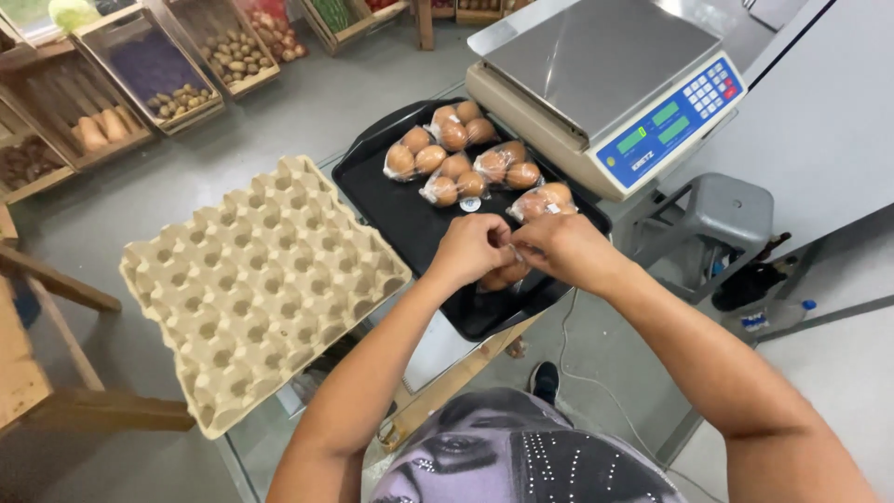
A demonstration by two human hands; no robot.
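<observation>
Both hands, left hand [470, 250] and right hand [559, 244], meet over the black tray [391, 200], fingers pinched on a bag of eggs [503, 276] lying on the tray's near end. Four more egg bags [466, 154] sit farther back by the scale [605, 79]; empty egg carton [256, 279] lies left.

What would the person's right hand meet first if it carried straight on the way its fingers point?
The right hand points leftward, so it meets the left hand at once; their fingers already touch above a bag of eggs on the black tray.

Clear bag of brown eggs [503, 276] — on black tray [410, 224], half hidden.
</observation>
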